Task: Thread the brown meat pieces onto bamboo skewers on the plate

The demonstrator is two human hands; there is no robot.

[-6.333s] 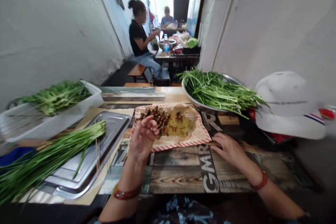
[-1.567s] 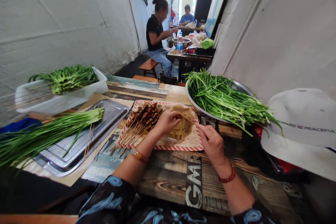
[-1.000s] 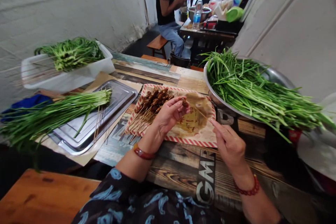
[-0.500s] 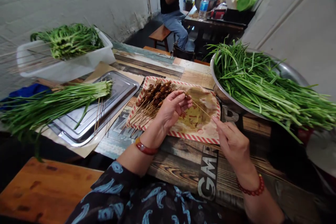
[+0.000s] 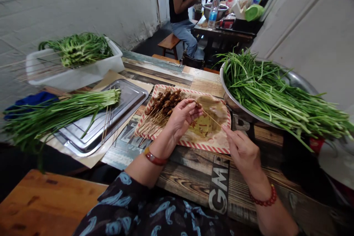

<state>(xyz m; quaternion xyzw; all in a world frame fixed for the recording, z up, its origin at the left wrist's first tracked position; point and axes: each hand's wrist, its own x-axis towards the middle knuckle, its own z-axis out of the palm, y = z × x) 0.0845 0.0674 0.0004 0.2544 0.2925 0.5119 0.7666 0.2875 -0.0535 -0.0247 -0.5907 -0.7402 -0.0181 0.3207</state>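
Note:
My left hand [image 5: 182,116] pinches a small brown, glazed piece [image 5: 198,105] between thumb and fingertips, above a paper-lined tray [image 5: 206,147] with a red-striped border. A thin bamboo skewer [image 5: 212,118] runs from that piece to my right hand [image 5: 242,147], whose thumb and fingers are closed on its other end. Beside my left hand, on the tray's left part, lies a pile of brown skewers [image 5: 166,101], their bare sticks pointing toward me. The right part of the liner is stained with oil. What kind of food the brown pieces are, I cannot make out.
A steel bowl [image 5: 225,81] heaped with green chives [image 5: 279,88] stands at right. At left, more greens [image 5: 69,108] lie across a metal tray [image 5: 91,132], behind it a white bin [image 5: 91,75]. A person [image 5: 181,11] sits at a farther table with a water bottle [image 5: 214,11].
The view has tilted slightly, so everything sits a little lower in it. Both hands keep hold of the skewer and its brown piece, almost unmoved.

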